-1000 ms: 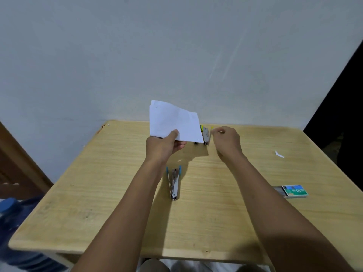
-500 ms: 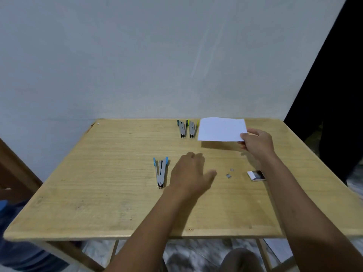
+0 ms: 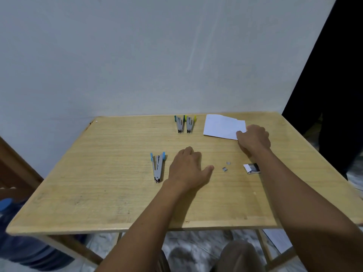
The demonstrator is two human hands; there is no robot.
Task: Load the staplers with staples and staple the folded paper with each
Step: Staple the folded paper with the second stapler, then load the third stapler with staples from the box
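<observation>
Wooden and light brown, the bench (image 3: 98, 193) stands against a pale wall. The left hand (image 3: 187, 169) lies flat on the wood with its fingers spread loose, holding nothing. Just beside it, on its left, lies a grey stapler with blue tips (image 3: 157, 167), opened up. The right hand (image 3: 253, 139) presses down on the near right corner of the folded white paper (image 3: 222, 126), which lies flat near the far edge; whether the fingers pinch the paper cannot be told. Two more staplers (image 3: 184, 124), one with green tips and one with yellow, lie side by side to the left of the paper. Between the hands lie small bits of staples (image 3: 225, 166) and a little staple box (image 3: 251, 168).
</observation>
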